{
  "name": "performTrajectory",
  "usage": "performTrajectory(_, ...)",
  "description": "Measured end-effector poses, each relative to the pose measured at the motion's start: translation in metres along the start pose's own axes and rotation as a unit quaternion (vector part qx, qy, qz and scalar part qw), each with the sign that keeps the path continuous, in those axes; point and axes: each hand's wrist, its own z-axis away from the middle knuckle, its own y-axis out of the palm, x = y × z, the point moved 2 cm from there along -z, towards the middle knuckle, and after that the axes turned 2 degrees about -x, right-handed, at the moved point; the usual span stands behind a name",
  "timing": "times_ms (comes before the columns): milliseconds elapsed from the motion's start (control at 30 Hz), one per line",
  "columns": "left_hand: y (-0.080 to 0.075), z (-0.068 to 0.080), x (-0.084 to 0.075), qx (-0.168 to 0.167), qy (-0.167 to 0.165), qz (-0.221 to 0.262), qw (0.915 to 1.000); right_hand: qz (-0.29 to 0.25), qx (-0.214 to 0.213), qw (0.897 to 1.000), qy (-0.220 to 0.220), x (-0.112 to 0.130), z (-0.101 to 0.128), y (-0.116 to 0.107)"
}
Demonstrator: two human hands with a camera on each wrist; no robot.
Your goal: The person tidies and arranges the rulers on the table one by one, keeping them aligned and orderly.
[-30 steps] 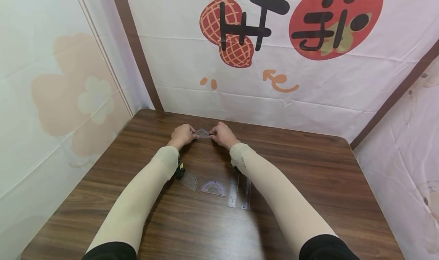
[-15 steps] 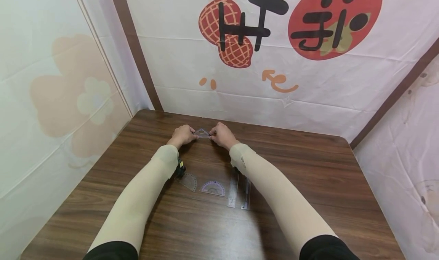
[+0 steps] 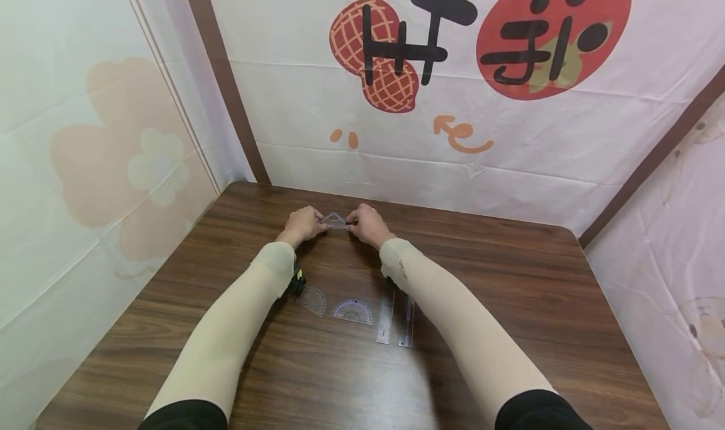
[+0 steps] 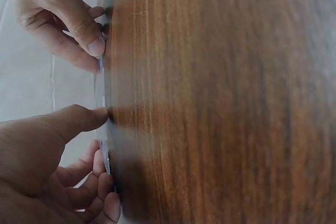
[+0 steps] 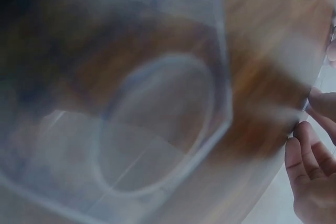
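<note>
At the far side of the table, a clear triangular set square [image 3: 335, 226] spans the space between both hands, its peak pointing to the back edge. My left hand [image 3: 303, 222] pinches its left corner between thumb and fingers. The right-hand corner is pinched the same way by my right hand [image 3: 370, 223]. The left wrist view shows the set square [image 4: 101, 90] nearly edge-on, a thin strip along the table edge, with the right hand [image 4: 60, 19] above and the left hand [image 4: 37, 156] below. Fingertips cover both corners.
Nearer on the wooden table [image 3: 317, 379] lie a clear protractor [image 3: 314, 300], a purple-marked protractor [image 3: 352, 311], a clear ruler [image 3: 384, 326] and another ruler [image 3: 405, 335] partly under the right forearm. A blurred clear plastic piece [image 5: 218, 129] with an oval hole fills much of the right wrist view.
</note>
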Motion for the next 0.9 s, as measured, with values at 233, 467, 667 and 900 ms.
performTrajectory(233,0.0013,-0.0019,0.0011,-0.026,0.017,0.019,0.9993,-0.016,0.013,1.0,0.017,0.0003,-0.0008,0.0005)
performTrajectory(467,0.0022,-0.0034,0.0015,-0.033,0.032,0.055,0.9974,-0.012,0.011,1.0,0.023,0.0,-0.0019,0.0015)
performTrajectory(667,0.002,-0.0008,0.0008,-0.036,0.033,0.086,0.9951,-0.023,0.005,0.999,0.024,-0.0003,-0.0005,0.0014)
performTrajectory(900,-0.002,0.0018,-0.0031,-0.04,0.039,0.095,0.9939,-0.061,-0.012,0.997,0.037,-0.0047,0.0008,0.0001)
